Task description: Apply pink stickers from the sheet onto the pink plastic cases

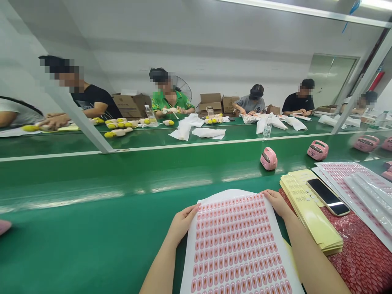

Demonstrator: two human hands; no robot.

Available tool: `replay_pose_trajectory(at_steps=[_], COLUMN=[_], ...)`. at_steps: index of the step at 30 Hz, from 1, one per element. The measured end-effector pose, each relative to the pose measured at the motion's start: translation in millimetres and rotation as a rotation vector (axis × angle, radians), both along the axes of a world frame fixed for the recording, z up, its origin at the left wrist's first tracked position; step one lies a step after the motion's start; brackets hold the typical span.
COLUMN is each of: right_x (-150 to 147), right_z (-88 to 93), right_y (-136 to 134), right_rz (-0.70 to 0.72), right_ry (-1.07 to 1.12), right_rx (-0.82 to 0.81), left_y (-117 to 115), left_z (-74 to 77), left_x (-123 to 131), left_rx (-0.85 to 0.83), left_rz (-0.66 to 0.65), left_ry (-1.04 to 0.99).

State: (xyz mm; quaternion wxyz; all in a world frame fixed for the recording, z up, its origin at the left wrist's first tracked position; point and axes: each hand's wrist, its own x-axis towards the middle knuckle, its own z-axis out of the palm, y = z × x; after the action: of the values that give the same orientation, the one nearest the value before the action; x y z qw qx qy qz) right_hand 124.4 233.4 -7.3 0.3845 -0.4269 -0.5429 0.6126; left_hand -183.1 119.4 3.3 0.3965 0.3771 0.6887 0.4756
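Observation:
A large white sticker sheet (234, 241) with rows of small pink oval stickers lies in front of me, its far edge slightly curled. My left hand (183, 220) pinches its far left corner, thumb on top. At the far right corner my right hand (276, 202) grips the same sheet. The fingers under the paper are hidden. A bit of yellow paper shows beneath the sheet on the right. Close to my right forearm is a stack of yellow backing sheets (318, 228), with a smartphone (329, 197) resting across it.
Red bubble wrap (358, 253) lies under the yellow stack; more sticker sheets (352, 167) and clear plastic are at the right. Pink toy-like cases (268, 159) stand on the green conveyor belt (153, 171). Across it, several people work among yellow-tipped items, white bags and bottles.

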Motion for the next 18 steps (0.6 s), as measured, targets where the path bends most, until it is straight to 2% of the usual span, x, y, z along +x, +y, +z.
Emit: replay_pose_trajectory(at_steps=[3, 6, 7, 9, 11, 12, 15, 18], right_x=[-4.9, -8.6, -9.3, -10.2, -10.6, -10.9, -13.2, -17.5], right_z=[-5.6, -9.6, -10.4, -11.4, -11.4, -11.0, -7.4, -1.2], right_y=[2.4, 3.9, 3.8, 3.1, 1.9, 1.3, -0.3, -3.0], right_rz=[-0.042, -0.060, -0.062, -0.055, -0.042, -0.037, -0.024, -0.030], right_ry=[0.019, 0.049, 0.062, 0.095, 0.132, 0.149, 0.195, 0.273], right_rx=[0.027, 0.048, 0.052, 0.051, 0.047, 0.047, 0.056, 0.059], left_y=[-1.8, -1.0, 0.9, 7.4, 16.8, 21.9, 35.5, 44.4], left_z=[2.4, 10.2, 13.5, 19.9, 24.9, 26.5, 27.3, 23.2], left_x=[-5.0, 7.5, 17.3, 43.5, 72.2, 84.9, 109.9, 116.0], left_rx=[0.004, 0.068, 0.091, 0.124, 0.112, 0.102, 0.065, 0.086], left_rz=[0.056, 0.106, 0.071, -0.085, -0.390, -0.463, -0.541, -0.548], left_ry=[0.212, 0.424, 0.484, 0.583, 0.842, 0.931, 1.066, 1.081])
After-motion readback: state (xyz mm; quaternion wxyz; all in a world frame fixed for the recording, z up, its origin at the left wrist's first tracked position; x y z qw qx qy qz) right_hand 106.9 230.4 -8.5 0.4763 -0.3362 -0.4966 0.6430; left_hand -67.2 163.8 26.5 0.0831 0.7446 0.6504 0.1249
